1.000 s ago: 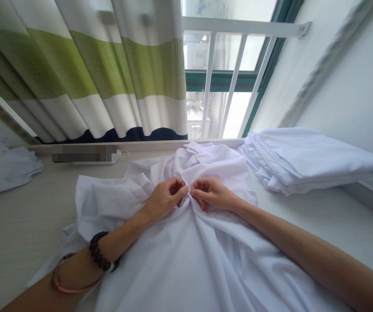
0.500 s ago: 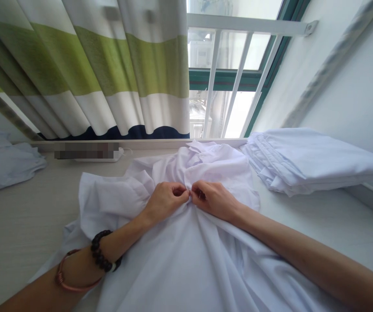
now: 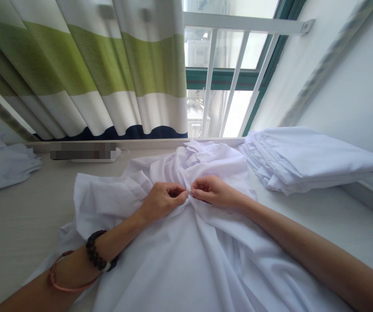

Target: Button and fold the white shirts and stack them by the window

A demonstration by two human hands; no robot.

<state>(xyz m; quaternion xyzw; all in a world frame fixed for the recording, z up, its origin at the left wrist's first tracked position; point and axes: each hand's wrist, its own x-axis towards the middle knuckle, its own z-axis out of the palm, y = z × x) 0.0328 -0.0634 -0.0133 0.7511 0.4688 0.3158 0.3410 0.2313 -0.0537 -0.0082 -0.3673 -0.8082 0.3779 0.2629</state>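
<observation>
A white garment (image 3: pixel 173 264), which looks like a collared shirt or coat, lies spread in loose folds from the near edge toward the window. My left hand (image 3: pixel 163 199) pinches its front between thumb and forefinger, near the garment's middle line. Right beside it, my right hand (image 3: pixel 214 190) also pinches the cloth, thumb and forefinger almost touching the left fingertips. The cloth bunches up under both hands. Whatever small part lies between the fingertips, perhaps a button, is too small to make out. The collar (image 3: pixel 199 149) is at the far end.
Folded white cloth (image 3: pixel 309 160) is stacked at the right by the wall, and more white cloth (image 3: pixel 4 164) lies far left. A blurred-out object on a white base (image 3: pixel 108 157) sits near the back ledge. Behind are a striped curtain (image 3: pixel 108 65) and white window bars (image 3: pixel 235 82).
My right hand has turned slightly and its fingers have straightened a little at the pinch. My left hand stays at the same spot on the cloth. The view has shifted slightly.
</observation>
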